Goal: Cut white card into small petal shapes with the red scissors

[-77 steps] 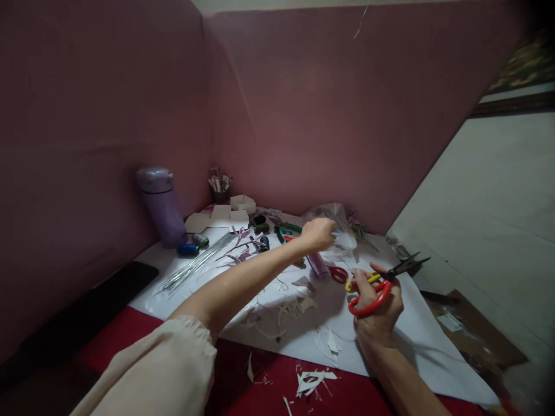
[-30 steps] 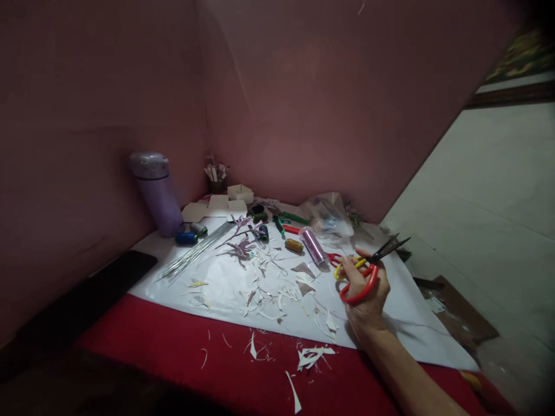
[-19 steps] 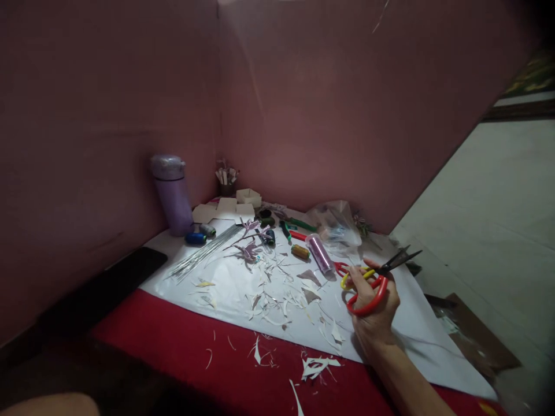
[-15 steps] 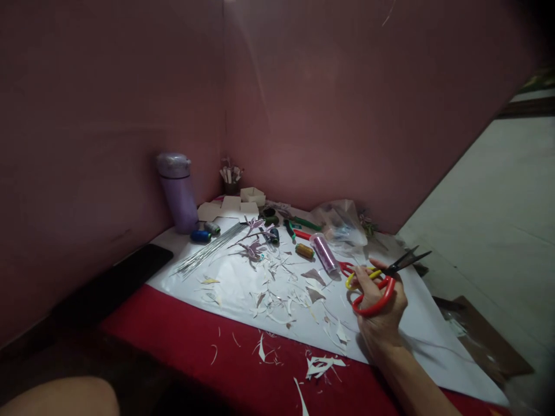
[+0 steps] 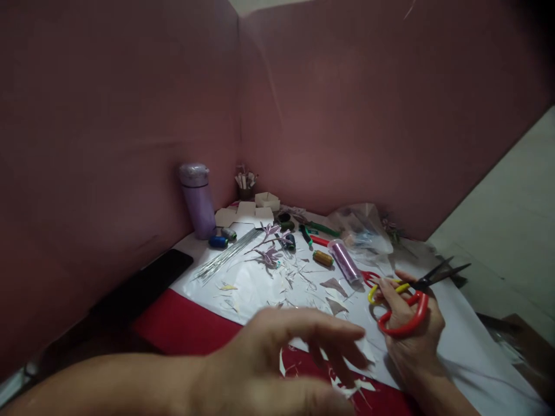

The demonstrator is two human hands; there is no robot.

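Note:
My right hand (image 5: 418,341) is closed around scissors (image 5: 420,285) with one red and one yellow handle loop. Their dark blades are parted and point up and to the right. My left hand (image 5: 277,352) hovers over the front of the table, fingers spread, holding nothing. Under and beyond it lie thin paper clippings (image 5: 332,286), some on the white sheet and some on the red cloth (image 5: 186,323). A lilac flower spray (image 5: 269,254) rests on the sheet behind. Near the scissors are a spool of purple thread (image 5: 346,263) and a gold thread spool (image 5: 323,258).
A purple bottle (image 5: 198,202) stands by the left wall, with a blue spool (image 5: 218,241) and a wire bundle (image 5: 228,254) near it. A black slab (image 5: 160,277) lies at the left edge. Further back are a paper box (image 5: 267,200), green-handled tools (image 5: 323,227) and a plastic bag (image 5: 362,225).
My left hand has come into view from the lower left and now reaches across the front. The view has shifted left, while my right hand still holds the scissors with the blades apart.

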